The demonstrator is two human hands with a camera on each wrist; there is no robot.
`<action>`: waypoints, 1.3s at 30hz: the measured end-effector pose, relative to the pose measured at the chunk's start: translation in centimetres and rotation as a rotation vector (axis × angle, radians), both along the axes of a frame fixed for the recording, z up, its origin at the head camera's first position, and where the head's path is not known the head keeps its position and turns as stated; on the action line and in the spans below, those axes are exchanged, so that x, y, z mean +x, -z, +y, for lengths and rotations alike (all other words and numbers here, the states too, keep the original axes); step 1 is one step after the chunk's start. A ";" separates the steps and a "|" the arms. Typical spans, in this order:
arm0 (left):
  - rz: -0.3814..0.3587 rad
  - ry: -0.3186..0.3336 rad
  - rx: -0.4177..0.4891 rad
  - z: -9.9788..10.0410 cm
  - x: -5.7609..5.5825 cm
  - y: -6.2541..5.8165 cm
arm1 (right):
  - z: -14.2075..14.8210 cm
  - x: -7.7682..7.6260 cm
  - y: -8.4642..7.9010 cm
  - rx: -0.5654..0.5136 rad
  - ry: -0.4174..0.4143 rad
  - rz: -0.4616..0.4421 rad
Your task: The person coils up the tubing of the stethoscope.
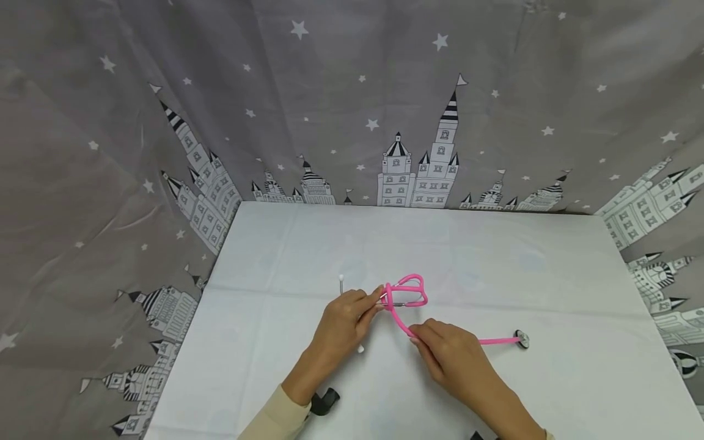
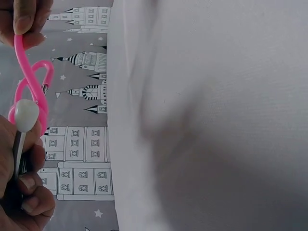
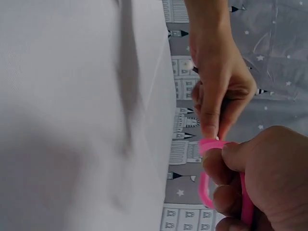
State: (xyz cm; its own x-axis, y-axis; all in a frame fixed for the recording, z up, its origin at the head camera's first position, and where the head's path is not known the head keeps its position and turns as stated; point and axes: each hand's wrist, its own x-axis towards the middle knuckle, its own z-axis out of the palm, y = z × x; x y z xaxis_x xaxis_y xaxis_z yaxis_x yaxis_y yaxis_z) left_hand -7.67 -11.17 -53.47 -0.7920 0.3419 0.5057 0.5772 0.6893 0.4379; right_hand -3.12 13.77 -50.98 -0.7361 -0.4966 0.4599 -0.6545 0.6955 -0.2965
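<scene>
Over the white table [image 1: 275, 269], my left hand [image 1: 342, 318] clamped a pink stethoscope [image 1: 389, 297] by its metal ear tubes [image 1: 341, 287] while my right hand [image 1: 455, 359] pinched its looped tube [image 1: 401, 325], chest piece [image 1: 522, 339] at right.

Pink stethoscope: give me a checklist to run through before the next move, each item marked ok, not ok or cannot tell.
1. Left hand gripping the metal tubing: ok.
2. Right hand pinching the pink tube: ok.
3. Tube crossing over the folded loop: ok.
4. Loose length all wound in: not ok, tube extends past the right hand.
5. Both white ear tips in sight: ok, either side of the left hand.
6. Chest piece resting on the table: cannot tell.
</scene>
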 end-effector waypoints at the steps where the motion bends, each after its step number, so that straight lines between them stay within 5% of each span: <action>1: 0.001 0.001 -0.006 0.0 0.0 0.1 | 0.1 0.0 -0.1 0.011 0.000 0.004; 5: -0.025 -0.004 -0.028 0.0 0.1 0.3 | 0.4 -0.1 -0.7 0.035 -0.010 0.021; 10: -0.163 -0.039 -0.134 -0.6 0.2 0.7 | 0.7 -0.1 -1.4 0.043 -0.048 0.055; 15: -0.233 0.026 -0.215 -0.6 0.6 1.1 | 1.7 -1.0 -2.5 0.040 -0.062 0.068; 22: -0.216 0.134 -0.301 0.6 1.8 0.9 | 3.0 -3.0 -3.5 0.001 -0.082 0.038; 27: -0.202 0.270 -0.305 1.0 2.6 0.4 | 3.8 -4.2 -3.2 -0.027 -0.085 -0.081; 32: -0.116 0.393 -0.238 1.0 3.1 0.0 | 4.6 -4.8 -2.4 -0.073 -0.058 -0.247; 39: -0.092 0.470 -0.115 0.8 3.8 -0.6 | 5.9 -6.0 -1.4 -0.189 -0.068 -0.344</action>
